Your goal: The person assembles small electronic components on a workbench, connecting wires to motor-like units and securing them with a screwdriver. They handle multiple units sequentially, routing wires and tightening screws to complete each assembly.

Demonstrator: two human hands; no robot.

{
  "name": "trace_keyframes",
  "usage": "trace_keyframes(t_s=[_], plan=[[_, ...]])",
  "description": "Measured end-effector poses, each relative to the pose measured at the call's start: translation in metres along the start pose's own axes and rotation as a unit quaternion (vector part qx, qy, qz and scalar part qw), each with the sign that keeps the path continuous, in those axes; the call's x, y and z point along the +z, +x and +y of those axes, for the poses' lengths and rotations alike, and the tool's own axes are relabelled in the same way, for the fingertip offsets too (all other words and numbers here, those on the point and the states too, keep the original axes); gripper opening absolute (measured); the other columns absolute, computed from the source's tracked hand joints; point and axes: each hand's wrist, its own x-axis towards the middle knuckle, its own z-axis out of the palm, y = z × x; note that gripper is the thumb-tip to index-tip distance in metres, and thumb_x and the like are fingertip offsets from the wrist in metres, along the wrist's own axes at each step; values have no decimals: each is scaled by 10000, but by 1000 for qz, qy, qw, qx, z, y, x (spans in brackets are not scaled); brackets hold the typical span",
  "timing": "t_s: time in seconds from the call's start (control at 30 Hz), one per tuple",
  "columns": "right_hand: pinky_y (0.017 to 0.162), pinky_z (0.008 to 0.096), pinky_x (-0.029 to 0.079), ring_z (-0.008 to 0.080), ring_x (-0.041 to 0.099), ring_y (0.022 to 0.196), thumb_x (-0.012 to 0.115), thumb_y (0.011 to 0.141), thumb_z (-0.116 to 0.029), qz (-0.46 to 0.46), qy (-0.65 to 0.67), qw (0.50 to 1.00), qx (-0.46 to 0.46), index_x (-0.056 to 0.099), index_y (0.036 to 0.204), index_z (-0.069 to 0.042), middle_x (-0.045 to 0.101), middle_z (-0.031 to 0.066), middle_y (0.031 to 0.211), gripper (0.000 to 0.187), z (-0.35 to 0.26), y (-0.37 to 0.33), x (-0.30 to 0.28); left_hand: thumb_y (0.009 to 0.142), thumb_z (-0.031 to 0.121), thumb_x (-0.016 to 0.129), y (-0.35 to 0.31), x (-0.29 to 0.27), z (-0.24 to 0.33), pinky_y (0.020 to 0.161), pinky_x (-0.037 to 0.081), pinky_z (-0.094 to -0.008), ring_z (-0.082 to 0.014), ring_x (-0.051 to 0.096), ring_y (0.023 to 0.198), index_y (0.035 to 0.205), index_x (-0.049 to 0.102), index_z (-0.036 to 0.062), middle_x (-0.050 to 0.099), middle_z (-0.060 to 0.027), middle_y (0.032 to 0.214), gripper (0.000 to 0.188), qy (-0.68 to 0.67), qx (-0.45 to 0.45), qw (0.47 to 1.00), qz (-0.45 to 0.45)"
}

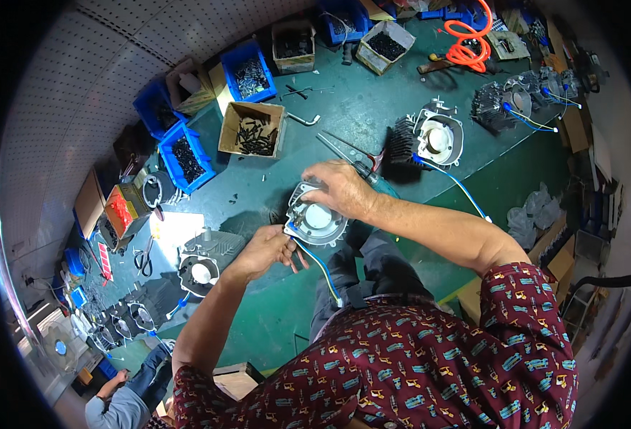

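Metal housing (314, 218), round and finned with a pale disc at its centre, is being held at the near edge of the green desk (344, 107), just in front of the person's body. It is being steadied from above by the right hand (340, 187), whose fingers are curled down over the upper rim. The left hand (267, 249) is being kept at the lower left edge, its fingers pressed together in a pinch where a blue and yellow cable (323, 268) is leaving the casing.

The part is being judged as cast metal: stiff, fairly heavy for its size, and unlikely to give under a firm grip. Its rim and outer fins are being taken as the safest hold; the cable looks thin and soft and should not be made to bear the weight. A similar housing (435, 139) is lying further back on the desk.
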Motion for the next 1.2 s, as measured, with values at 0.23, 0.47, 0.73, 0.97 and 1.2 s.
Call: trace_keyframes(t_s=[0.23, 0.47, 0.73, 0.97, 1.2], plan=[[876, 455, 538, 346, 700, 945, 841, 795, -271, -26, 3, 998, -50, 666, 1067, -40, 723, 134, 948, 397, 0, 11, 2, 1091, 280, 528, 2, -3, -38, 714, 533, -311, -167, 609, 694, 1035, 614, 45, 610, -24, 817, 256, -262, -20, 963, -55], [869, 464, 545, 365, 699, 937, 842, 797, -263, -17, 9, 999, -40, 664, 1060, -39, 723, 141, 945, 388, 0, 12, 0, 1124, 276, 469, 5, -8, -38, 747, 607, -326, -211, 694, 828, 1119, 599, 9, 637, -53, 907, 296, -98, 91, 988, -79], [867, 465, 539, 357, 700, 934, 841, 795, -281, -17, 14, 999, -41, 662, 1059, -37, 726, 132, 952, 401, -1, 10, 3, 1098, 185, 521, 2, -10, -38, 713, 588, -300, -183, 697, 834, 1110, 604, -11, 637, -41, 922, 214, -5, 111, 993, -41], [852, 433, 565, 350, 704, 935, 879, 771, -232, -22, 16, 999, -26, 684, 1117, -39, 720, 156, 968, 442, -1, 9, 4, 944, 23, 595, -5, 22, -25, 692, 532, -449, -416, 641, 757, 1004, 653, -26, 658, -228, 914, 97, 440, 275, 832, 194], [826, 438, 578, 363, 710, 924, 865, 804, -265, -22, 3, 1000, 5, 674, 1142, -37, 722, 178, 998, 450, -7, 7, -3, 987, 178, 650, 3, 15, -43, 657, 549, -480, -395, 677, 734, 888, 610, -37, 661, -205, 835, 239, 497, 287, 767, 286]])
